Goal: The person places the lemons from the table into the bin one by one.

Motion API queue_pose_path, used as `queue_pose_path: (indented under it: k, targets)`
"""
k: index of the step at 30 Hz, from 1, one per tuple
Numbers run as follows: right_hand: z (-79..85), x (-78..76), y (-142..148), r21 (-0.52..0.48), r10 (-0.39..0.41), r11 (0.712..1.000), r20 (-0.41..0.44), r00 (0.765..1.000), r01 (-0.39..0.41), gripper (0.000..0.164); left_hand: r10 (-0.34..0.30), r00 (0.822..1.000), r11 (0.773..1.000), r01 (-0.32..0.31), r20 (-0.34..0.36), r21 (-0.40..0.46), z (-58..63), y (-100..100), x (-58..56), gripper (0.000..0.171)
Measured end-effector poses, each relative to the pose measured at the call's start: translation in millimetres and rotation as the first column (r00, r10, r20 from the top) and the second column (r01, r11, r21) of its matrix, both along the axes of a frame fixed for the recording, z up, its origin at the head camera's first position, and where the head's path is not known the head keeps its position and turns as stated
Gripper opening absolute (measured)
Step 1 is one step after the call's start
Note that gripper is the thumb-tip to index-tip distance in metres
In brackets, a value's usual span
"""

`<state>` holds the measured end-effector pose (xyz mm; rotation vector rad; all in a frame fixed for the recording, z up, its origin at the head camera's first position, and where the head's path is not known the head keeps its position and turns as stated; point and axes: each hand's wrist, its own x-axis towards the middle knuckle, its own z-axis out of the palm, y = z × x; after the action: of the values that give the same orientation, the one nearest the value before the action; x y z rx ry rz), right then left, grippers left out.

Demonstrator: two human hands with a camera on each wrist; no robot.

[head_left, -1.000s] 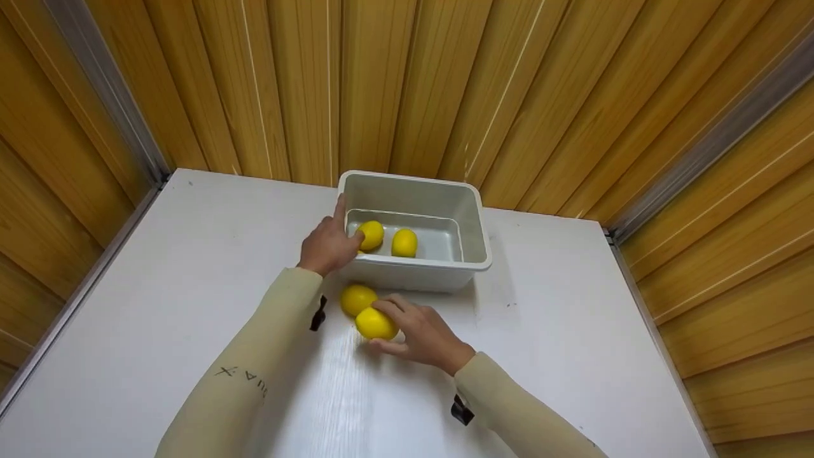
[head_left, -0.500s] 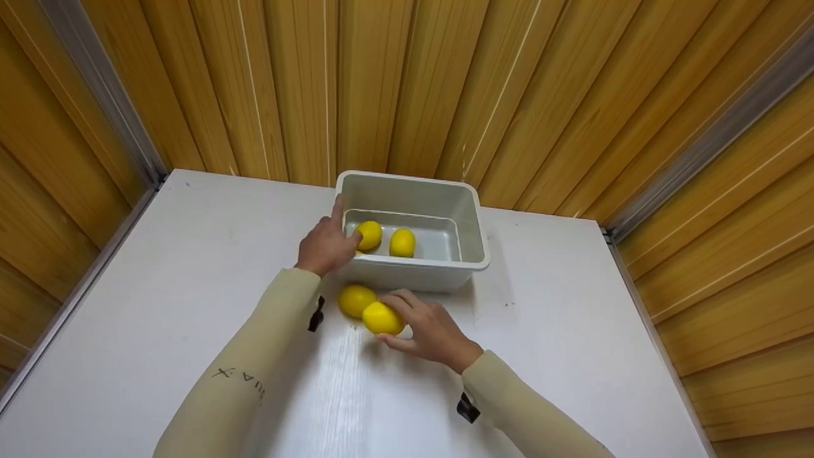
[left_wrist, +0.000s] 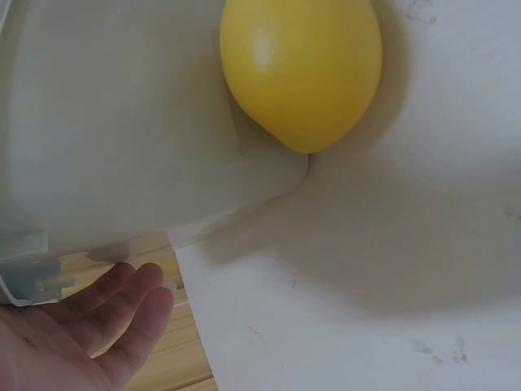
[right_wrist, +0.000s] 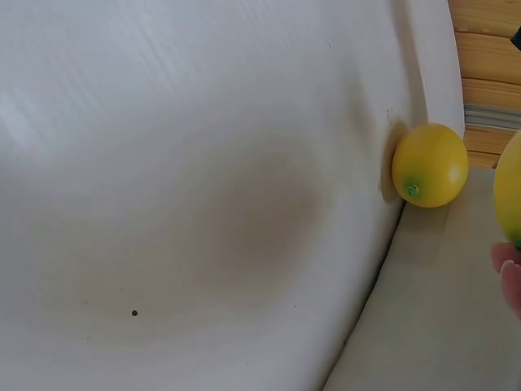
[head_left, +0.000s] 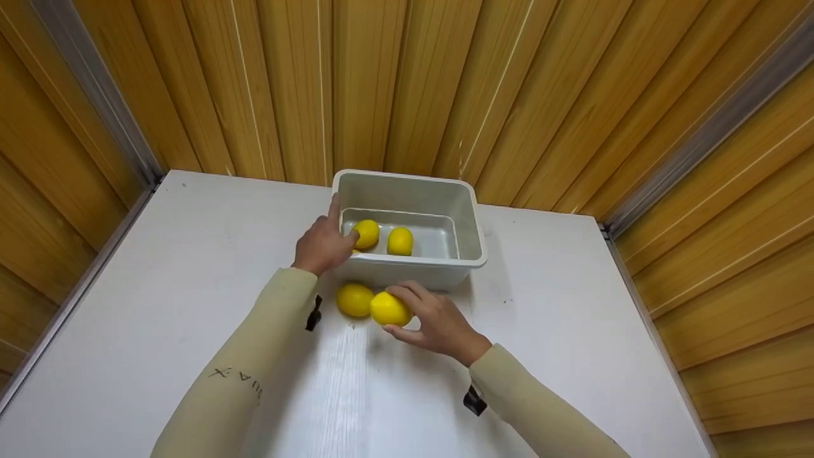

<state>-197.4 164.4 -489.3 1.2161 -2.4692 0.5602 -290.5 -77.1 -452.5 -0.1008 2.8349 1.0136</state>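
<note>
A pale grey plastic bin [head_left: 407,273] stands near the back of the table. My left hand [head_left: 323,245] holds its left front corner, thumb over the rim and fingers outside below it. Two lemons [head_left: 400,242] lie inside, and a sliver of another yellow thing shows by the thumb. My right hand [head_left: 439,321] pinches a lemon [head_left: 389,308] between thumb and fingers, in front of the bin. On the table, against the bin's front wall, another lemon [head_left: 353,299] rests. The right wrist view shows the held lemon [right_wrist: 510,191] raised above the tabletop, at the frame's edge.
The white table [head_left: 222,229] is enclosed by wood-patterned panels [head_left: 394,89] at the back and both sides. Metal posts [head_left: 108,95] rise at the corners. A black strap [head_left: 474,401] hangs from the right sleeve, and a similar strap [head_left: 313,313] from the left.
My right hand has lifted the lemon and carried it right and toward the bin, away from the lemon on the table. My left hand keeps its hold on the bin.
</note>
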Motion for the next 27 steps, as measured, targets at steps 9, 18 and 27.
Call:
queue_pose_path:
  k: [9, 18, 27]
  targets:
    - [10.7, -4.2, 7, -0.049, -0.005, 0.999, 0.02, 1.0, 0.006, 0.056, 0.004, 1.0, 1.0, -0.004, 0.016, 0.01, -0.7, 1, -1.6, 0.087]
    - [28.8, -13.0, 14, -0.146, -0.012, 0.989, -0.074, 0.997, 0.001, 0.056, 0.013, 1.0, 0.999, -0.013, 0.025, 0.033, 0.6, 0, -2.0, 0.088]
    - [39.4, -20.7, 23, -0.182, -0.066, 0.982, -0.099, 0.993, 0.048, 0.056, 0.008, 0.999, 1.0, -0.009, 0.031, 0.022, 0.8, 0, -1.8, 0.088]
